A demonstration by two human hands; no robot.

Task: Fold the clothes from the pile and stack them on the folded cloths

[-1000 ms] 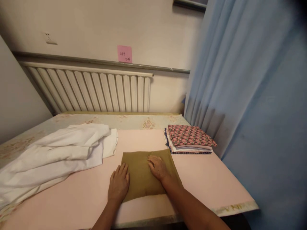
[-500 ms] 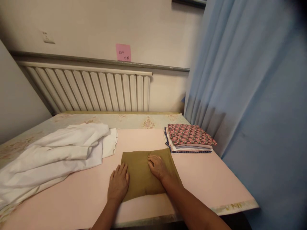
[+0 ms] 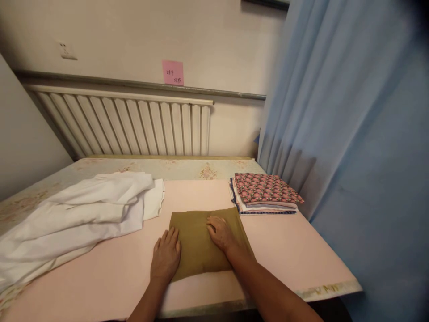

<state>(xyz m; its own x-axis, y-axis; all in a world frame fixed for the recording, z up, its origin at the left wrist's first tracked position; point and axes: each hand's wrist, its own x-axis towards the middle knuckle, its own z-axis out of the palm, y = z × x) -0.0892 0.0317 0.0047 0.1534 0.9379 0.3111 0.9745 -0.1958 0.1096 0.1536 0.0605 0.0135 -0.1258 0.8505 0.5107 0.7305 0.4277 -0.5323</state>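
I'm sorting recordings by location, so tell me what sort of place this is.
Probably a room in a home or dormitory, though nothing settles which: there is a cream ribbed radiator, a long hanging blue fabric curtain and a pale flower-patterned covering.

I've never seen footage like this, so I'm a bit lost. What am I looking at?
There's no machine: these are a person's bare hands, filmed by a camera worn on the head, looking forward and down. The right hand lies on an olive cloth; the left hand rests at its left edge. Neither appears to grip anything. Beneath is a pink covering. Rumpled white cloth lies to the left, and a stack of folded fabrics at the back right.
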